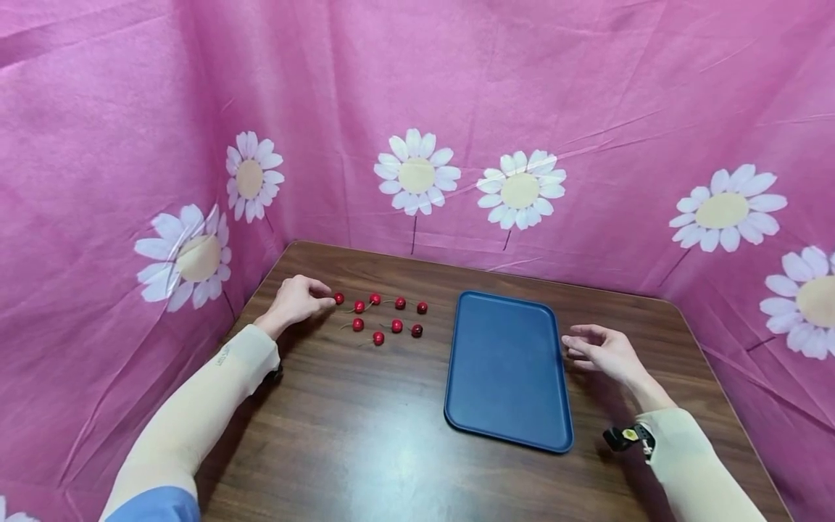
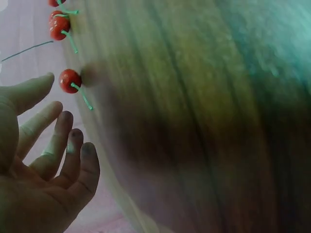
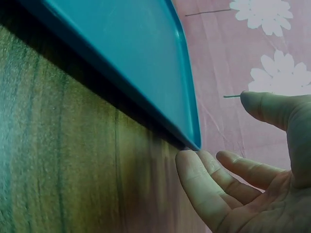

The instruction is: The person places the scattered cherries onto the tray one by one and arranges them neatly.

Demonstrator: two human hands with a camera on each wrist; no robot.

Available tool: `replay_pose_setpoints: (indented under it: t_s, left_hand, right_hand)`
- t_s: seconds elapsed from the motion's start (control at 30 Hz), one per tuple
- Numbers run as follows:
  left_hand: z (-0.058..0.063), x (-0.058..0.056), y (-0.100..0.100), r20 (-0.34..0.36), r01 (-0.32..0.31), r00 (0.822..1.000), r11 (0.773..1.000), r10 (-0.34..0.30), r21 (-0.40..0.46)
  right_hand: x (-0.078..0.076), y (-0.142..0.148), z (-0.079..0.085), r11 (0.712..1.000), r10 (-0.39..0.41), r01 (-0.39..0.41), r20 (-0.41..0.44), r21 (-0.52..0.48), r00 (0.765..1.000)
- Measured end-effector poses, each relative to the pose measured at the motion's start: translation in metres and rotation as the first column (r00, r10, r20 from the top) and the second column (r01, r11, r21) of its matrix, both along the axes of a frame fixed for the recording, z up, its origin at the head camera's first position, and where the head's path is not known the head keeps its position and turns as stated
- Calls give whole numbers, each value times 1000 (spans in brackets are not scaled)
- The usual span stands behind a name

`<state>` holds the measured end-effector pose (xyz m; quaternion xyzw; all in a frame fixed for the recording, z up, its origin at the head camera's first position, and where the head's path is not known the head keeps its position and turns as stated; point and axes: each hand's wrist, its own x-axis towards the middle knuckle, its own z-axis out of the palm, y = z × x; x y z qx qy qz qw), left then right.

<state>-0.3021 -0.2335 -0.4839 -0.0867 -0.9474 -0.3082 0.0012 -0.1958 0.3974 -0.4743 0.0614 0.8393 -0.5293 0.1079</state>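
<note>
Several red cherries with thin green stems lie loosely grouped on the left half of the table. My left hand (image 1: pixel 298 299) is by the leftmost cherry (image 1: pixel 338 298), its fingertips close to the fruit in the head view. From the left wrist, that cherry (image 2: pixel 70 80) shows just past the thumb and fingers, which are spread apart with nothing between them. A dark blue rectangular tray (image 1: pixel 509 370) lies flat and bare right of the cherries. Beside its right edge is my right hand (image 1: pixel 609 354), fingers loosely bent and holding nothing; the right wrist view shows fingertips near the tray's corner (image 3: pixel 196 143).
The brown wood-grain table (image 1: pixel 346 428) has rounded back corners. Pink cloth (image 1: pixel 457 65) printed with white daisies hangs behind it and along both sides. A black band with a small device (image 1: pixel 626 436) sits on the right wrist.
</note>
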Motion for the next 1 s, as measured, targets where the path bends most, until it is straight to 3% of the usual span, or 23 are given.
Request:
replay_pose_setpoints:
  t_s: [0.3,0.73,1.0]
  left_hand:
    - [-7,-1,4,19,-51,998,998,52,-45]
    - [-14,-11,11,36,-58,998,996,60,-75]
    - [-13,-11,15,33,-42,998,995,45,-91]
  right_hand:
    - [-2,-5,-5,1000,12,-12,30,-11,999]
    - [-1,-7,-10,999,21,-19,48,-37,999]
    - [-1,-7,-11,999,29,-28,46,-38,998]
